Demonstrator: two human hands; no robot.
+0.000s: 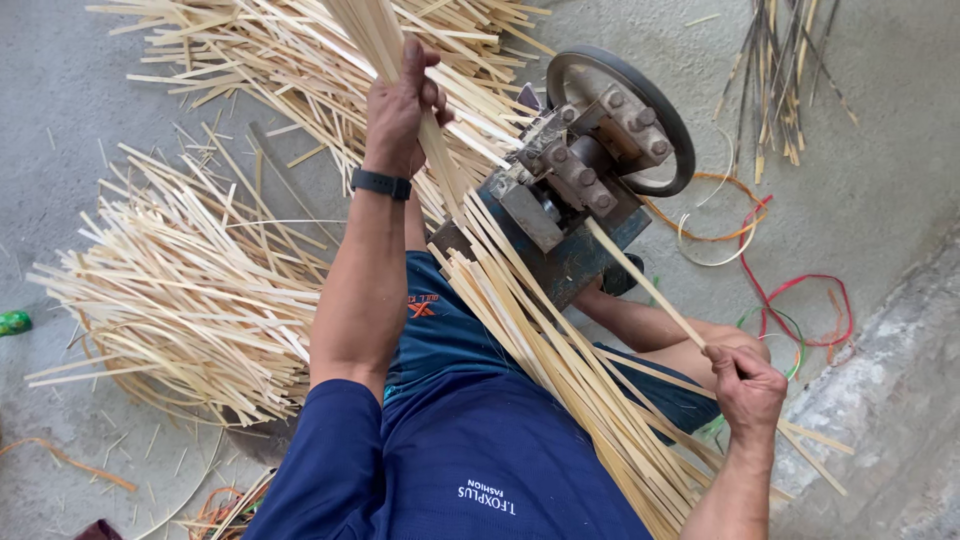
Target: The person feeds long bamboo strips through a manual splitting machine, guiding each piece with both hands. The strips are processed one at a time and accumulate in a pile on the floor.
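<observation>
Left hand (402, 105) is wrapped tight around a bundle of bamboo strips (520, 330) that runs from up top down across the lap, right beside the metal machine (585, 175) with its wheel. Right hand (745, 385) is closed on a single strip (645, 285) whose far end sits at the machine, and a loose pile of strips (190, 290) lies on the concrete floor (890, 180) to the left.

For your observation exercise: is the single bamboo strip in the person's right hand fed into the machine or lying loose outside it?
Fed in. The right hand grips one end of the strip; its far end reaches the machine.
</observation>
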